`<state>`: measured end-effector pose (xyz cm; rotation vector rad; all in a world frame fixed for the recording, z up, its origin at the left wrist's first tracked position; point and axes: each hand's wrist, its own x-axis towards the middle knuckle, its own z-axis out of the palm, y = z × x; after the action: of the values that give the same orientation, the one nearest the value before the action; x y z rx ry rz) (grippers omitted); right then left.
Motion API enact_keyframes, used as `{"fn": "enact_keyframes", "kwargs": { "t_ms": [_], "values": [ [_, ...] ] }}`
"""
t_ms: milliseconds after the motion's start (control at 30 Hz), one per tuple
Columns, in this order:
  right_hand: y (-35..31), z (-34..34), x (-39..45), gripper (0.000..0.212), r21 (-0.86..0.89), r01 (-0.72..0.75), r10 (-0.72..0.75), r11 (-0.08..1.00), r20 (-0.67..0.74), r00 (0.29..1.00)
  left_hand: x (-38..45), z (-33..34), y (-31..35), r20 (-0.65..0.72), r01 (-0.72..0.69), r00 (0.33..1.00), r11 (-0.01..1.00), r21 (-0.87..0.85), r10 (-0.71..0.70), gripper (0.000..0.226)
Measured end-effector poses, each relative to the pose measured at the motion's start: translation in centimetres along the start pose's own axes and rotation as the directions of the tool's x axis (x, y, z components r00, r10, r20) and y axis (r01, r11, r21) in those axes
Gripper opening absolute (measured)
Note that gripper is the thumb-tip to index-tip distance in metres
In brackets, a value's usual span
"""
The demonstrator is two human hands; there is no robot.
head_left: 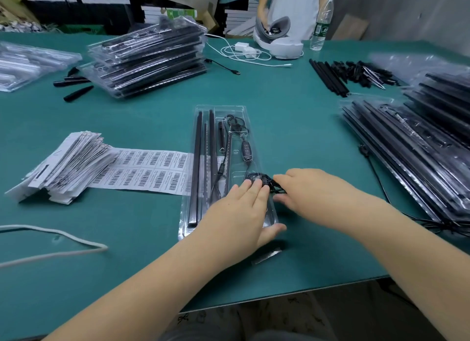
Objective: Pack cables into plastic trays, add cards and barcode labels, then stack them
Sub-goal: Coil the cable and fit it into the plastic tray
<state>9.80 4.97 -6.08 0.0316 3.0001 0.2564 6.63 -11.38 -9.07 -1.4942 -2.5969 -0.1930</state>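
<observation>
Hands work at the near end of the clear tray (244,109). Left hand (241,208) lies flat with straight fingers, holding the tray down. Right hand (302,188) pinches the black cable coil (256,178), tucking it into its pocket.

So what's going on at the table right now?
A person is packing a clear plastic tray on the green table. The left hand presses flat on the tray's near end while the right hand tucks a coiled black cable into the compartment there. Black rods and a small controller already sit in the tray. A barcode label sheet and a stack of cards wait to its left.
</observation>
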Motion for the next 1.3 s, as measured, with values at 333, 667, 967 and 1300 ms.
{"fn": "enact_keyframes", "kwargs": {
  "t_ms": [333, 667, 967, 1300],
  "values": [
    [-4.6, 2.3, -0.8, 0.019, 0.250, -0.180, 0.253, 0.951, -0.299, 0.920, -0.2, -0.2, -0.9, -0.035, 0.071, 0.996, 0.956, -0.283, -0.085, 0.076],
    [-4.9, 3.3, -1.1, 0.029, 0.366, -0.266, 0.368, 0.892, -0.244, 0.897, -1.1, -0.9, -4.6, 0.056, -0.014, 0.998, 0.914, -0.406, 0.040, 0.095],
    [-1.4, 2.8, -3.4, 0.026, 0.824, -0.010, 0.088, 0.567, -0.048, 0.995, -1.0, -0.3, -4.5, 0.243, 0.019, 0.970, 0.995, -0.102, 0.007, 0.103],
    [-3.1, 4.9, -4.1, 0.062, 0.882, -0.074, 0.426, 0.465, -0.149, 0.892, -1.1, 0.0, -4.0, 0.239, -0.010, 0.971, 1.000, -0.013, 0.012, 0.097]
  ]
}}
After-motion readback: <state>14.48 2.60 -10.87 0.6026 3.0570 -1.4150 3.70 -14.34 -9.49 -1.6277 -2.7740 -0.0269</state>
